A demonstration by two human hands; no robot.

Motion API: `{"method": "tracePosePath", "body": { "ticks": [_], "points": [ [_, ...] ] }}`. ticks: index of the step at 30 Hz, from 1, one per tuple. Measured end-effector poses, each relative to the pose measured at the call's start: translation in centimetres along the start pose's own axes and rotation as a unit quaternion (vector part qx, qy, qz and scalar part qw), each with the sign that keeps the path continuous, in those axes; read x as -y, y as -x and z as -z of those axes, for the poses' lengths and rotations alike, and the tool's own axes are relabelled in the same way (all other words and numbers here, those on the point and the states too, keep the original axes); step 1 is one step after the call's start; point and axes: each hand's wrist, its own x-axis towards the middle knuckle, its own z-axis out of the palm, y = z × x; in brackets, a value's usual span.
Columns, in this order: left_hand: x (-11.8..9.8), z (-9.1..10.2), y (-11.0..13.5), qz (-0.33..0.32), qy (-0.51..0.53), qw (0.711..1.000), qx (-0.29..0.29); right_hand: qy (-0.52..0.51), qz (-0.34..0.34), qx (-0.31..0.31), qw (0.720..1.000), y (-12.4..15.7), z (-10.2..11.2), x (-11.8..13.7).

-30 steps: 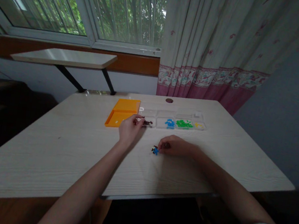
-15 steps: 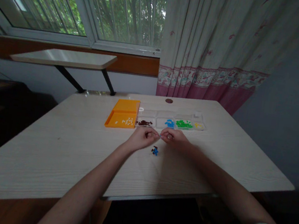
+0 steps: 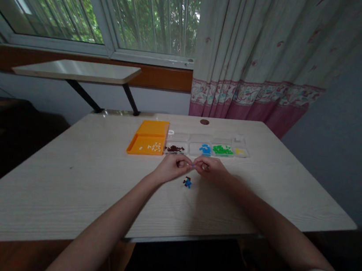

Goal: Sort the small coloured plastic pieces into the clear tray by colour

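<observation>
My left hand (image 3: 173, 168) and my right hand (image 3: 212, 170) meet fingertip to fingertip above the table, both closed in a pinch. Between the fingertips shows a tiny blue piece (image 3: 192, 166), mostly covered by the fingers. On the table just below the hands lies a small cluster of joined blue and dark brown pieces (image 3: 187, 182), touched by neither hand. Beyond the fingers are loose brown pieces (image 3: 174, 149), blue pieces (image 3: 205, 149), green pieces (image 3: 222, 150) and a few yellow pieces (image 3: 240, 152) in a clear compartment tray (image 3: 194, 148).
An orange case (image 3: 152, 127) lies open left of the tray, with white pieces (image 3: 155, 147) in its near part. A raised shelf (image 3: 79, 69) on black legs stands at the back left. A round cable hole (image 3: 204, 122) is near the table's (image 3: 94, 186) far edge.
My fingertips have shifted very slightly at the blue piece, still pinched together. The cluster, tray and orange case stay where they were.
</observation>
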Motion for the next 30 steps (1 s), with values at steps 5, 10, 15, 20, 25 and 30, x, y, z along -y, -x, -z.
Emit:
{"method": "tracePosePath", "body": {
  "ticks": [5, 10, 15, 20, 25, 30],
  "points": [
    [-0.05, 0.05, 0.00, -0.003, -0.005, 1.000, -0.015, 0.002, -0.009, -0.010, 1.000, 0.03, 0.14, 0.11],
    [-0.06, 0.07, -0.02, 0.008, 0.008, 1.000, -0.022, 0.009, -0.014, -0.019, 1.000, -0.07, 0.29, -0.03],
    [0.25, 0.07, 0.04, 0.000, 0.023, 1.000, -0.006, 0.022, -0.012, -0.016, 1.000, -0.14, 0.11, -0.17],
    [0.25, 0.09, 0.07, -0.008, 0.028, 1.000, -0.001, 0.024, -0.005, -0.023, 0.999, -0.06, -0.07, -0.29],
    [-0.10, 0.11, -0.02, -0.001, 0.027, 1.000, -0.007, 0.029, 0.007, -0.029, 0.999, -0.05, 0.07, 0.00],
    [0.25, 0.53, -0.07, 0.002, -0.016, 0.999, 0.050, 0.037, 0.008, -0.082, 0.996, -0.07, 0.83, 0.04]
  ]
}}
